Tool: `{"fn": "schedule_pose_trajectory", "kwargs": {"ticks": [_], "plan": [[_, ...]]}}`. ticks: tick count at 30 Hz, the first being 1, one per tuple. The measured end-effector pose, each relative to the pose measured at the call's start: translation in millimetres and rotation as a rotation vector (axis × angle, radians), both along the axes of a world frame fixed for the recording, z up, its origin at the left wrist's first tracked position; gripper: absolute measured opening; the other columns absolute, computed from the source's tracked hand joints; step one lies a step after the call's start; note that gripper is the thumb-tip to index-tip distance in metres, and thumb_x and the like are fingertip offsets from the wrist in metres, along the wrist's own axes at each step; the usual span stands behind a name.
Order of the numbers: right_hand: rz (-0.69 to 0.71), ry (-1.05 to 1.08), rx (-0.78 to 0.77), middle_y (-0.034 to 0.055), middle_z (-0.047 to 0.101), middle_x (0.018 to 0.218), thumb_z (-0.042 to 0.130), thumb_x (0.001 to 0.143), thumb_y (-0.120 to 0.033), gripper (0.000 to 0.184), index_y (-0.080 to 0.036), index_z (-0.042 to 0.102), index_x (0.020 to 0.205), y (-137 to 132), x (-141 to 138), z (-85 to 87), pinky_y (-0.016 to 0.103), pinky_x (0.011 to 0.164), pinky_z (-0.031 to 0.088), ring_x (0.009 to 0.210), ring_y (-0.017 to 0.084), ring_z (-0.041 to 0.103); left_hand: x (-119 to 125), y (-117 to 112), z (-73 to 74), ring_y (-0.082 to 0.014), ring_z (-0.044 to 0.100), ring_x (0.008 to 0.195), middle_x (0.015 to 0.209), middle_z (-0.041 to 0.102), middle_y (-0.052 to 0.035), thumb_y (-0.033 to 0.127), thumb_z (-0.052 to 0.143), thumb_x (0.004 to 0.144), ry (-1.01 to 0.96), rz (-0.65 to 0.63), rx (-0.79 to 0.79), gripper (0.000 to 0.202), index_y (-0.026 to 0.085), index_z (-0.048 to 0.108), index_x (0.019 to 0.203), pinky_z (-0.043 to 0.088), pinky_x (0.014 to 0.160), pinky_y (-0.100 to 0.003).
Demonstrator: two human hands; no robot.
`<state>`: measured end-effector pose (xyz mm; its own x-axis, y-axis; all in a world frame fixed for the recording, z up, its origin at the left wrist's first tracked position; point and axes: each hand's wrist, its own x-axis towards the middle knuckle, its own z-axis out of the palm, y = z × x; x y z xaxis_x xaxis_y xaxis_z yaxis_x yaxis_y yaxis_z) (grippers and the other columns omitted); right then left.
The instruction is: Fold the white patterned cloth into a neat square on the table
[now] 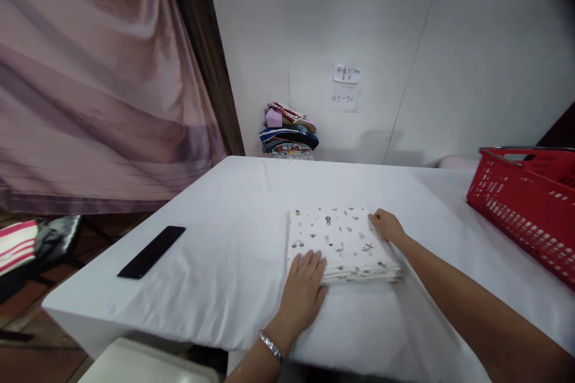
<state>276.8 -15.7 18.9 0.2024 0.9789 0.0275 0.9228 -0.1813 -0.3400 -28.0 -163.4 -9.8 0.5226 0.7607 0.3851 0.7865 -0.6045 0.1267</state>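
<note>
A folded white cloth (339,236) with small printed figures lies on the white-covered table in front of me, its layers showing along the near edge. My left hand (305,287) rests on its near left corner, fingers stretched out over the top. A silver bracelet (270,344) circles that wrist. At the far right corner, my right hand (385,224) has its fingers curled against the cloth's edge and appears to pinch it; the fingertips are partly hidden.
A black flat slab (151,251) lies at the table's left. On the right stands a red plastic basket (530,209). Folded fabrics (290,131) are stacked beyond the far edge, by a wall with paper notes (345,99). A pinkish curtain (99,84) hangs at left.
</note>
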Motion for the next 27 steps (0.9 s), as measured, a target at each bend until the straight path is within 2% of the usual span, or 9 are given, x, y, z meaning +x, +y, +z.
{"fn": "schedule_pose_trajectory", "kwargs": {"ticks": [5, 13, 19, 22, 27], "plan": [[0.004, -0.02, -0.027, 0.0089, 0.067, 0.083, 0.037, 0.088, -0.035, 0.031, -0.016, 0.06, 0.079, 0, 3, -7.0, 0.025, 0.061, 0.035, 0.076, 0.018, 0.059, -1, 0, -2.7, -0.0258, 0.029, 0.133, 0.144, 0.035, -0.0058, 0.026, 0.047, 0.085, 0.005, -0.01, -0.006, 0.054, 0.021, 0.033, 0.137, 0.025, 0.108, -0.05], [-0.015, -0.033, -0.065, 0.0097, 0.067, 0.084, 0.034, 0.087, -0.052, 0.044, -0.017, 0.06, 0.084, 15, 0, 4.2, 0.027, 0.059, 0.036, 0.076, 0.021, 0.06, 0, 0, -1.4, -0.0255, 0.029, 0.133, 0.143, 0.036, -0.005, 0.024, 0.048, 0.084, -0.006, -0.005, -0.028, 0.055, 0.021, 0.034, 0.137, 0.024, 0.109, -0.05], [-0.031, -0.051, -0.069, 0.0143, 0.067, 0.097, 0.031, 0.09, -0.036, 0.037, -0.014, 0.061, 0.09, 24, -5, -2.8, 0.029, 0.067, 0.038, 0.089, 0.023, 0.06, -1, 0, 0.5, -0.0245, 0.028, 0.133, 0.143, 0.037, -0.0052, 0.024, 0.049, 0.083, -0.03, -0.01, -0.027, 0.055, 0.022, 0.034, 0.137, 0.025, 0.109, -0.05], [-0.018, -0.042, -0.087, 0.0149, 0.067, 0.096, 0.031, 0.091, -0.037, 0.039, -0.013, 0.062, 0.088, 21, -1, -5.1, 0.028, 0.07, 0.039, 0.089, 0.023, 0.061, 0, -1, 1.3, -0.0245, 0.027, 0.134, 0.143, 0.036, -0.0045, 0.024, 0.05, 0.083, -0.034, -0.011, -0.051, 0.057, 0.023, 0.033, 0.137, 0.023, 0.11, -0.05], [0.022, -0.009, -0.123, 0.0146, 0.068, 0.095, 0.032, 0.089, -0.048, 0.046, -0.013, 0.064, 0.091, 2, 4, -3.2, 0.03, 0.071, 0.041, 0.087, 0.024, 0.062, -1, -4, 6.5, -0.0261, 0.026, 0.134, 0.144, 0.035, -0.0059, 0.03, 0.053, 0.081, -0.086, -0.028, -0.118, 0.063, 0.022, 0.03, 0.139, 0.021, 0.11, -0.052]]}}
